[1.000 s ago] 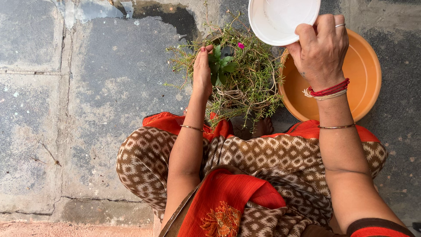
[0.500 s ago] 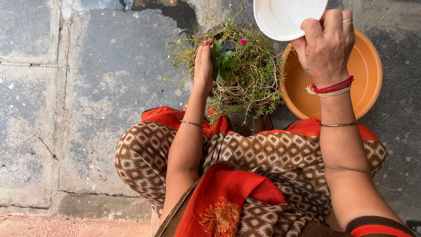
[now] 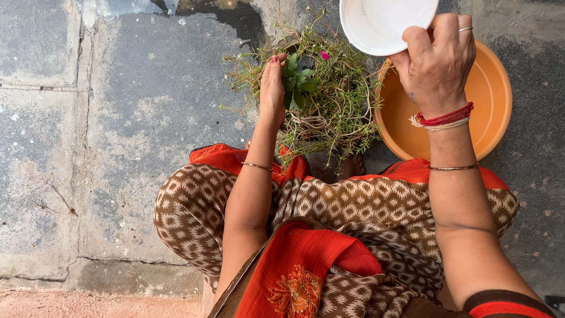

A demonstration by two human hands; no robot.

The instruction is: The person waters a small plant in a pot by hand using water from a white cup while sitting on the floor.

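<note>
Squatting on a stone floor (image 3: 135,106), I press my left hand (image 3: 272,88), fingers extended flat, into the wiry stems of a potted plant (image 3: 329,94) between my knees. My right hand (image 3: 434,65) grips a white bowl (image 3: 382,23) by its rim, tilted above the plant, beside an orange basin (image 3: 491,100).

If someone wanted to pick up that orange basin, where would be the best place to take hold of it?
Probably the orange basin is best gripped at its raised rim on the far right side, coming in from the right. That stretch of rim is bare, while the left edge is crowded by the potted plant and the right hand with the white bowl hangs over the top left. Being wide and round, two hands on opposite rims may suit it better.
</note>
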